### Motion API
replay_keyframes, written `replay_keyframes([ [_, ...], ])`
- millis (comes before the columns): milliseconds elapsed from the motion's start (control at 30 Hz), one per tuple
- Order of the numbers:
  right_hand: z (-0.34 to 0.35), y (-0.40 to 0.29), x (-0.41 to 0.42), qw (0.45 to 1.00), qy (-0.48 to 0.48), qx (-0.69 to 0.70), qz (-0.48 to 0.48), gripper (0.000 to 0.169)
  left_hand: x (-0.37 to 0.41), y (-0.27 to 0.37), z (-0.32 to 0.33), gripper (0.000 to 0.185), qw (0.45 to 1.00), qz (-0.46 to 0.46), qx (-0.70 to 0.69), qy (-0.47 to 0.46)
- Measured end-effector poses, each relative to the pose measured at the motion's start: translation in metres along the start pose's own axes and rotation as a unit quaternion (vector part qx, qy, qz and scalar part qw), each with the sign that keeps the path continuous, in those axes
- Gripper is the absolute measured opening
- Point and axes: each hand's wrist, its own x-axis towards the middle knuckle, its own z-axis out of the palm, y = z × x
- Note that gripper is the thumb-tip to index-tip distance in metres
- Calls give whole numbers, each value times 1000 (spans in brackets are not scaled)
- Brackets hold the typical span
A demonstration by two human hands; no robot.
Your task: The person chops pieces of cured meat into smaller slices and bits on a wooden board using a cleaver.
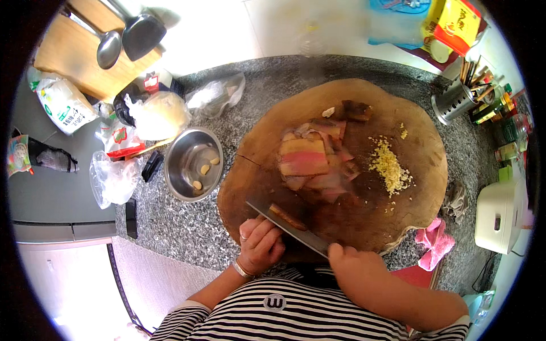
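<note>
The handle of a kitchen knife [290, 230] is in my right hand [358, 266]. Its blade slants across the near edge of a round wooden chopping block [256, 179]. Curled against the near side of the blade, my left hand [261, 245] presses down on a piece of meat that its fingers mostly hide. Just beyond the blade lies a strip of cured meat [288, 217] with a brown rind. Mid-block is a loose pile of sliced cured meat [303, 160], pink and yellowish. Minced garlic [389, 168] is heaped to its right, and a dark meat piece [357, 111] sits at the back.
A steel bowl [170, 170] with several garlic cloves [204, 169] stands left of the block. Plastic bags [160, 115] crowd the left counter. To the right are a steel utensil holder [454, 100], bottles [490, 108], a pink cloth [435, 245] and a white appliance [497, 217].
</note>
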Motion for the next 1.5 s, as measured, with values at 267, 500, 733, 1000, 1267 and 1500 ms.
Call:
replay_keyframes([
  [267,11,-15,51,996,79,-11,-43,12,3,1,2,34,1000,1,-6,-3],
  [500,13,5,1,999,11,-40,10,10,4,3,1,29,1000,11,-23,18],
  [733,20,-3,59,991,103,-8,-81,13,9,6,-1,30,1000,2,-15,26],
  [1000,-6,10,16,964,160,211,-27,22,21,19,-22,26,972,-131,-179,83],
  [1267,-15,-6,-9,714,-44,698,-39,24,61,36,-32,73,396,-366,-842,-7],
  [1500,9,2,-8,701,-31,713,3,21,60,52,-29,74,366,-395,-842,-31],
])
